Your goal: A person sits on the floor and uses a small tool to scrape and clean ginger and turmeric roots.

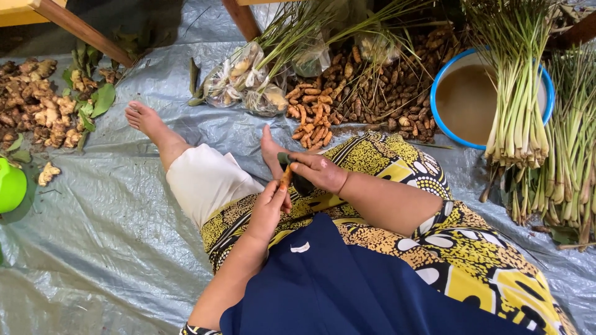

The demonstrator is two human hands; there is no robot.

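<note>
I sit on a grey plastic sheet [105, 236] with my legs stretched out. My left hand [268, 208] grips a small orange turmeric root [285, 178] and holds it upright over my lap. My right hand [320, 170] is closed on a dark-handled knife [300, 181], pressed against the root's top. Both hands meet above my yellow patterned skirt [397, 161].
A heap of turmeric roots [366, 87] lies ahead of my feet. Lemongrass bundles [518, 105] lean over a blue-rimmed basin [462, 99] of cloudy water at the right. Ginger [34, 105] is piled at the left near a green container [11, 185]. Plastic bags [245, 77] sit ahead.
</note>
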